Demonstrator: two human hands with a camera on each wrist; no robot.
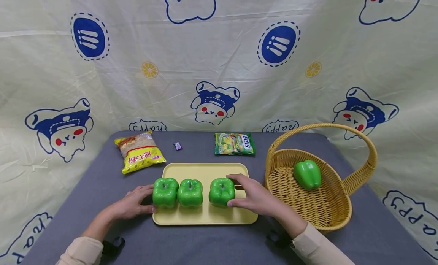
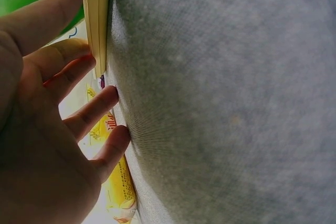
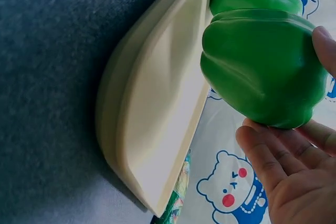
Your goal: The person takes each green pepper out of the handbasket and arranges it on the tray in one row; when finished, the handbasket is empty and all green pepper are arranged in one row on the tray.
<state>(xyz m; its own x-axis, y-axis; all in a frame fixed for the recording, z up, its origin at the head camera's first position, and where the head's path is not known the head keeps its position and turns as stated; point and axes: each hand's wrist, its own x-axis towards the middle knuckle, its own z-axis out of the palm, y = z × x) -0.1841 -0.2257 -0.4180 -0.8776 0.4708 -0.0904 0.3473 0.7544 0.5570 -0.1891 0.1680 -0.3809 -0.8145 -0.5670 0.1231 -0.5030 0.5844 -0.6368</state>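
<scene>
Three green bell peppers stand in a row on a pale yellow tray. My right hand holds the rightmost bell pepper between thumb and fingers; in the right wrist view that pepper sits close over the tray. At the tray's left edge is my left hand, its thumb and fingertips against the rim beside the left bell pepper. The left wrist view has the fingers of this hand spread, the lower ones reaching the cloth. The middle bell pepper sits next to the left one.
To the right stands a wicker basket with a tall handle and another green bell pepper inside. Behind the tray lie a yellow snack bag, a small purple packet and a green snack bag. Grey cloth covers the table.
</scene>
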